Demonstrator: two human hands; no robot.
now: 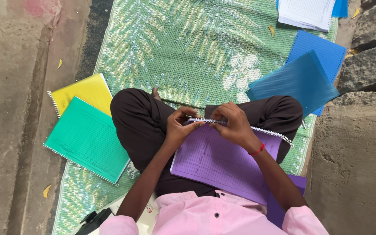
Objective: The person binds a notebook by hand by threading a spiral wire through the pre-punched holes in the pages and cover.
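A purple notebook [223,163] with a clear cover lies on my crossed legs. A white spiral coil [266,130] runs along its far edge. My left hand [178,126] pinches the left end of the coil. My right hand [233,122], with a red thread on the wrist, grips the coil near its middle. Both hands' fingers are curled onto the binding.
A green spiral notebook [85,139] overlaps a yellow one [85,91] on my left. Blue plastic covers [303,78] lie on my right, a stack of white ruled sheets [307,13] beyond them. All rest on a green woven mat [188,52]. Rough stone [362,143] borders the right, and a black tool [94,219] lies near my left elbow.
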